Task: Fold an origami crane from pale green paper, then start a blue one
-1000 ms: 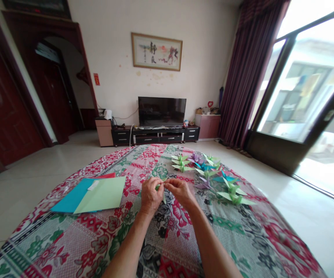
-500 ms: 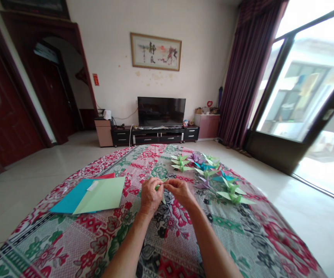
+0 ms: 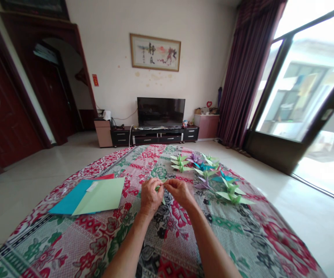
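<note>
One green folded paper (image 3: 163,201) is sitting at the centre of the frame, mostly hidden by two hands: the left hand (image 3: 150,195) is gripping it, the right hand (image 3: 179,191) is pinching its edge. At centre right, at least ten paper birds (image 3: 236,199) are standing on one cloth-covered worktop (image 3: 225,227). At centre left, one light-green sheet (image 3: 103,196) is overlapping blue paper (image 3: 68,200). One television (image 3: 161,111) is standing upper centre.

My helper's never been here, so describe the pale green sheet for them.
Find the large flowered tablecloth. Left of the person's left hand lie overlapping coloured papers. The pale green sheet partly covers the blue sheet and reaches closest to that hand.
</note>
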`<state>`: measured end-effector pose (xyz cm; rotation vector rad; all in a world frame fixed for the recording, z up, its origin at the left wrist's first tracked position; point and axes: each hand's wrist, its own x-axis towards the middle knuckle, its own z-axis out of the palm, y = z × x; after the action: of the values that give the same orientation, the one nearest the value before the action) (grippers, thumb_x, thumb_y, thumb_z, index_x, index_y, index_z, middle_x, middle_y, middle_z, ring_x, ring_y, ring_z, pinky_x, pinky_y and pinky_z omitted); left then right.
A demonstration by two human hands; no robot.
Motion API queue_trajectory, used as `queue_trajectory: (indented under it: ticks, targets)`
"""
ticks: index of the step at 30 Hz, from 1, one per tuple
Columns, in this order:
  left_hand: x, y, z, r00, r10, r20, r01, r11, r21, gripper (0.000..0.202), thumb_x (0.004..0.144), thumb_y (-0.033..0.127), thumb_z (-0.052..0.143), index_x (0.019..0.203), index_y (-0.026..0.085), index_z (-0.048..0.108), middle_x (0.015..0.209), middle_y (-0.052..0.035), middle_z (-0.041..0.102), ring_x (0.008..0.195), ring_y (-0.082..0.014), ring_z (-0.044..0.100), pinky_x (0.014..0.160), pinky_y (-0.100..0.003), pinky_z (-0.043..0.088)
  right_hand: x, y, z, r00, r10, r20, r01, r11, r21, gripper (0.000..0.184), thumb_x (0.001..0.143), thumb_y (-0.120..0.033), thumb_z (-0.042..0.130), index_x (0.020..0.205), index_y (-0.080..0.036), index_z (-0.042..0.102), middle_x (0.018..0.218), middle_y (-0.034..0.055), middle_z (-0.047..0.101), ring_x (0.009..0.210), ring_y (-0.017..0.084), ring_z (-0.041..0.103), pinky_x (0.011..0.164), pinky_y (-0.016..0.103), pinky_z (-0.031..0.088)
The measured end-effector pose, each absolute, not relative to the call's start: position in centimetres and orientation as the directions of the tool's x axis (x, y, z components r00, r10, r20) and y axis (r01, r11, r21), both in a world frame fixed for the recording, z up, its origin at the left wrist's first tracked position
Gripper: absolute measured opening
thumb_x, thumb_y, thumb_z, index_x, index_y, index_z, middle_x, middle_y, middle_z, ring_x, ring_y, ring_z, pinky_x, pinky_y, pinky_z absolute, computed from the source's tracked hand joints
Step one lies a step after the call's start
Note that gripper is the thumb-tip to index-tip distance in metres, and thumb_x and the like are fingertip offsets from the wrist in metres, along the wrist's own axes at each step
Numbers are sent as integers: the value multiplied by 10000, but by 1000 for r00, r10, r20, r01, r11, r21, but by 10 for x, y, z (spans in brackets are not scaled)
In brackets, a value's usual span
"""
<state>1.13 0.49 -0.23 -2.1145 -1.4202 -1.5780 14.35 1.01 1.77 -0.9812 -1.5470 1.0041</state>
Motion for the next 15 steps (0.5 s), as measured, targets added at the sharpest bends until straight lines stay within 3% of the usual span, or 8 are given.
queue_trajectory:
  ticks: [5,15]
  targets:
    - [11,5,-3,-4,591,807,739,-542,401,98,718,103,561,720,179,623,811,-46,658,819,-174,606,791,-326,470,143,12,15,-145,931,334,138,353,-925,167,658,-277,562,612,-142,647,550,-21,549,516,80,411,510,206,327]
    - [11,6,0,-94,609,788,687,-533,494,89,748,163,533,716,184,613,772,-39,655,776,-167,617,752,-306,497,138,17,7,-131,941,314,-79,305,-949,208,610,-329,652,718,-152,634,641,-5,608,571,98,495,553,217,389]
